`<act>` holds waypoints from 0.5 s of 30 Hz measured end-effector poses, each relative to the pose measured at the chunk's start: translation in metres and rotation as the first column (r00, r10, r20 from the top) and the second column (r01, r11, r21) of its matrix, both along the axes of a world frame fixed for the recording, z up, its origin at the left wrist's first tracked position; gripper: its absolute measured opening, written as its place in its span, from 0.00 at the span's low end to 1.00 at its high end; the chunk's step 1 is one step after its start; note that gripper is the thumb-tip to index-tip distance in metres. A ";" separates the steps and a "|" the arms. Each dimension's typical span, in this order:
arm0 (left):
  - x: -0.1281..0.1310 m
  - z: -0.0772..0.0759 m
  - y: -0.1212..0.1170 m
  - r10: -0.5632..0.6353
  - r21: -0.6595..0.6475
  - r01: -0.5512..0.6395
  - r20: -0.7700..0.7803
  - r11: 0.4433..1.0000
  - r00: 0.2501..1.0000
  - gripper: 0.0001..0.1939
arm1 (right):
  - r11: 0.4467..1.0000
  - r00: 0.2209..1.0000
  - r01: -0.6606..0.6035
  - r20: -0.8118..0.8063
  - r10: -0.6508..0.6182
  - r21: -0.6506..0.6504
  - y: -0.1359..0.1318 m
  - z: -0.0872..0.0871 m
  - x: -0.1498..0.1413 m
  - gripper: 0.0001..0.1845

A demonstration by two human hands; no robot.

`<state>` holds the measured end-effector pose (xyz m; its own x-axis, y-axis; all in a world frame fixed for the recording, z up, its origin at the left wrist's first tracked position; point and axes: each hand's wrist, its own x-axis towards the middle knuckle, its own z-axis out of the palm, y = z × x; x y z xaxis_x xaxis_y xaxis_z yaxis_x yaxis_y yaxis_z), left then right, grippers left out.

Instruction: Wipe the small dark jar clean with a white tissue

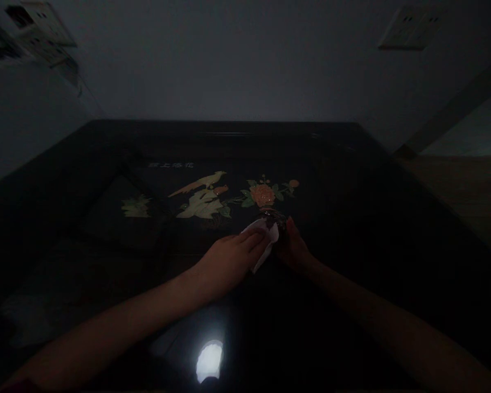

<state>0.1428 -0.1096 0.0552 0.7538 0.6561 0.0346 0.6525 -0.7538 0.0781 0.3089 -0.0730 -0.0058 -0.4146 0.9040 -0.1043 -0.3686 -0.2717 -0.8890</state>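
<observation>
In the head view, my left hand presses a white tissue or cloth with its fingers bent over it. The tissue lies against a small dark, shiny object with a curved rim. My right hand grips this object from its right side, the thumb up along the edge. Dim light hides its exact kind and most of the right fingers. Both hands are over the glossy black tabletop, just below a picture of a peony.
The tabletop also bears a bird picture and pale lettering. A bright light reflection shows near the front. Behind the table stands a wall with sockets at right and more sockets at left. Wooden floor shows at right.
</observation>
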 end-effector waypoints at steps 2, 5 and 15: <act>0.001 0.004 -0.001 0.015 -0.119 -0.005 0.084 0.993 0.996 0.22 | 1.000 0.999 0.029 -0.033 -0.028 0.013 0.000 -0.002 0.001 0.31; 0.005 0.006 -0.004 0.063 -0.259 -0.004 0.221 0.966 0.973 0.23 | 0.999 0.996 0.042 -0.077 -0.040 0.026 0.000 -0.003 0.003 0.29; 0.014 0.012 -0.014 0.101 -0.459 0.097 0.388 0.883 0.916 0.17 | 0.999 0.995 0.039 -0.088 -0.038 0.020 -0.003 0.007 0.003 0.29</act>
